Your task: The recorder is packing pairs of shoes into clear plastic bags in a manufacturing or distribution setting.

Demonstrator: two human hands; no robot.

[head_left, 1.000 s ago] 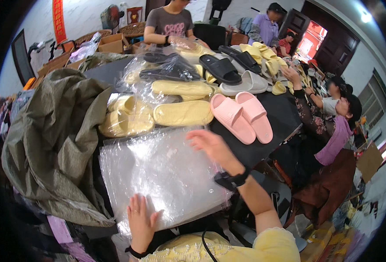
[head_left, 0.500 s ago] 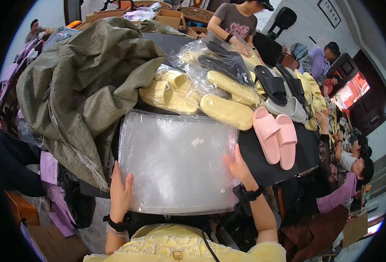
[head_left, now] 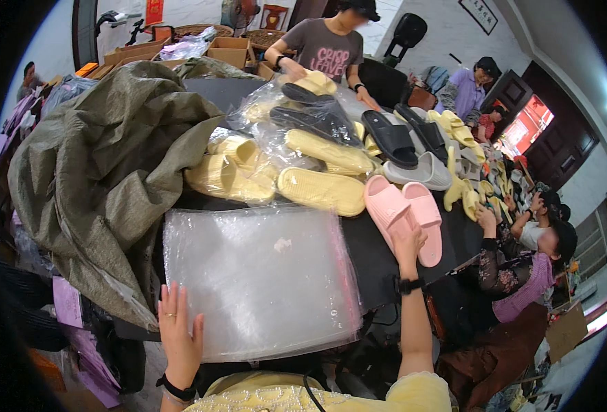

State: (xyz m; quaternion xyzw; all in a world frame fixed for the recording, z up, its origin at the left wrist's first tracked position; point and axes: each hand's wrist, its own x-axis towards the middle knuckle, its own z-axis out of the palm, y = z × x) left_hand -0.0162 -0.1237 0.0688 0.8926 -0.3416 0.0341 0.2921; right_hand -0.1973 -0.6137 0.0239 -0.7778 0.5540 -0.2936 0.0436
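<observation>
A stack of clear plastic bags (head_left: 262, 281) lies flat on the black table (head_left: 375, 257) in front of me. My left hand (head_left: 178, 329) rests open on the stack's near left corner. My right hand (head_left: 409, 240) reaches out past the stack's right side and touches the near end of a pair of pink slippers (head_left: 406, 213). Whether its fingers have closed on the left pink slipper cannot be told. Yellow slippers (head_left: 320, 189) lie just left of the pink pair.
A big olive-green sack (head_left: 104, 172) covers the table's left. Bagged yellow slippers (head_left: 231, 172), black slippers (head_left: 389, 137) and a grey one (head_left: 420, 172) lie further back. A person in a brown shirt (head_left: 327, 48) works opposite; other people (head_left: 530, 254) sit along the right.
My right hand has left the plastic stack's right edge and stretched forward to the pink slippers. My left hand has stayed at the stack's near left corner. My view has tilted upward.
</observation>
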